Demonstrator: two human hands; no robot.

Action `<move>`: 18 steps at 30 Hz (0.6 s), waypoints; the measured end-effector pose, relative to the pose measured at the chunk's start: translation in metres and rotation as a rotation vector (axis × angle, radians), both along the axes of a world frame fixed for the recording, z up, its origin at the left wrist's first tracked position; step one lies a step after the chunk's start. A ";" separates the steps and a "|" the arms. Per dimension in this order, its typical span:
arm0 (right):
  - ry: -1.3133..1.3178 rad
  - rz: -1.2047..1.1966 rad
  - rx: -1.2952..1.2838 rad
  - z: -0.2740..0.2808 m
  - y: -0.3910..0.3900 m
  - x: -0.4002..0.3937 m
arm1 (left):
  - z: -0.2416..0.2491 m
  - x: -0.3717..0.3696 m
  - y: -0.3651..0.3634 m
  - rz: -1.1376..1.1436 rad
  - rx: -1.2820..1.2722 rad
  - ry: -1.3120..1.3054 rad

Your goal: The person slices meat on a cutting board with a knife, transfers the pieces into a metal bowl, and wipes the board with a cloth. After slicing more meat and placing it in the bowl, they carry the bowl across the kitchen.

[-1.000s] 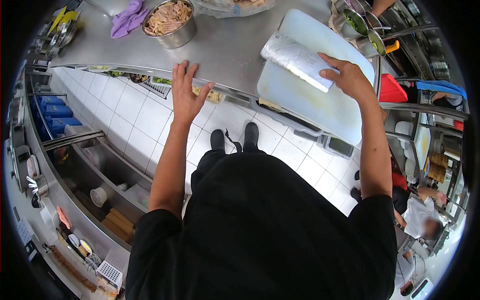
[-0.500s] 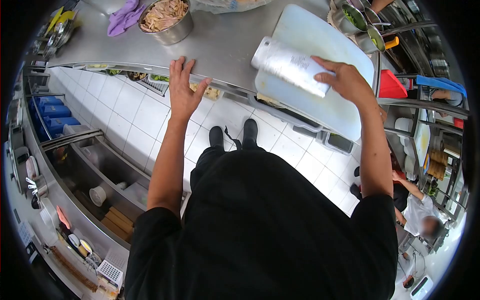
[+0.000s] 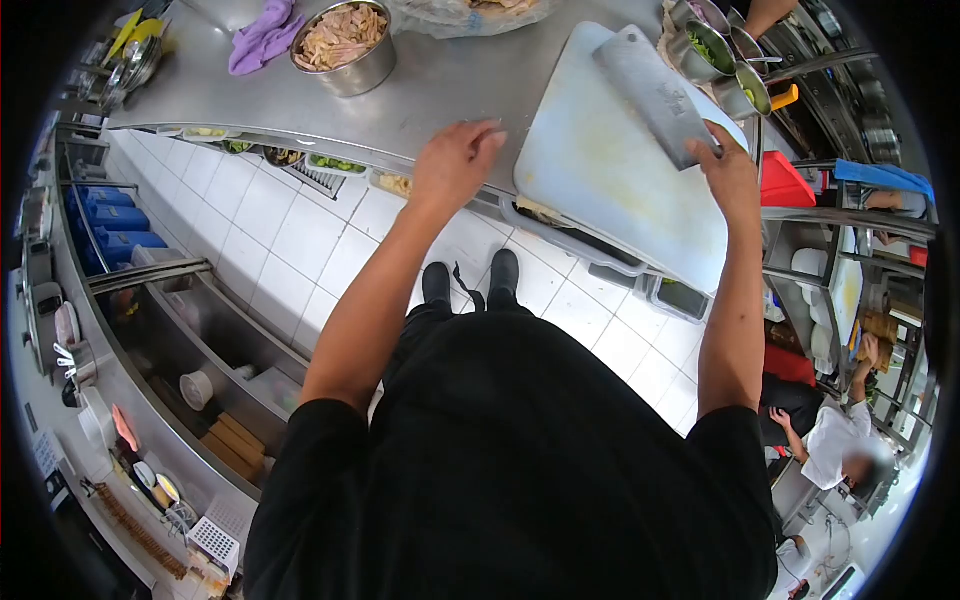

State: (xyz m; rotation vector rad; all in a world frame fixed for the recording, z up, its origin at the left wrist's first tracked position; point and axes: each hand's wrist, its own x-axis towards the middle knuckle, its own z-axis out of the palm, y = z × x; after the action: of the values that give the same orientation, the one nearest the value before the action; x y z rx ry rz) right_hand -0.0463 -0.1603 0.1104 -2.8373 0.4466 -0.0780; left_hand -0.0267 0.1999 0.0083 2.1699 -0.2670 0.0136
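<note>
My right hand (image 3: 728, 172) grips the cleaver (image 3: 652, 95) at its right end. The wide metal blade lies over the upper part of the white cutting board (image 3: 600, 165). Over the counter's front edge, left of the board, my left hand (image 3: 455, 165) has its fingers curled loosely and apart, with nothing in them. Farther back on the steel counter (image 3: 440, 85) stands a metal pot (image 3: 350, 72) of pale, sliced food. A purple cloth (image 3: 264, 38) lies left of the pot.
A clear plastic bag (image 3: 470, 14) is at the counter's back. Metal pots (image 3: 742, 92) with greens stand right of the board, near another person's hand (image 3: 770, 14). A red container (image 3: 785, 180) is beside them. Another person (image 3: 835, 440) is at the lower right.
My left hand has moved right, and its fingers have curled. My right hand and the cleaver have shifted right and turned, with the blade now farther up the board.
</note>
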 end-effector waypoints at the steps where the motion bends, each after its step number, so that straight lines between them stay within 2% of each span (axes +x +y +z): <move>1: -0.030 -0.039 -0.042 -0.001 0.001 -0.002 | -0.001 0.008 -0.012 -0.015 -0.002 0.012; 3: -0.092 -0.117 -0.127 -0.002 0.003 -0.005 | -0.003 0.017 -0.027 -0.054 0.082 0.060; 6: -0.187 0.044 -0.370 -0.036 -0.007 -0.014 | -0.003 0.018 -0.038 -0.115 0.309 0.099; 9: -0.360 0.175 -0.274 -0.074 -0.014 -0.027 | 0.002 0.010 -0.028 -0.152 0.400 0.057; 11: -0.332 0.146 -0.276 -0.083 -0.007 -0.033 | -0.004 0.027 -0.015 -0.185 0.373 0.096; 13: -0.355 0.145 -0.345 -0.087 0.003 -0.040 | -0.012 0.065 -0.018 -0.242 0.376 -0.045; 14: -0.358 0.130 -0.296 -0.084 0.010 -0.042 | -0.015 0.075 -0.019 -0.270 0.375 -0.113; 17: -0.379 0.138 -0.173 -0.072 0.027 -0.044 | 0.014 0.075 -0.056 -0.215 0.437 -0.007; 18: -0.394 0.167 -0.147 -0.072 0.032 -0.047 | 0.011 0.073 -0.059 -0.215 0.482 -0.056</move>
State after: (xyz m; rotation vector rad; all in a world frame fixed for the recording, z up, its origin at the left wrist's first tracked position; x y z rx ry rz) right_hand -0.0930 -0.1283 0.0385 -2.8847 0.1214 -0.6465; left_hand 0.0463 0.1411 0.0190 2.6073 -0.5835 -0.1239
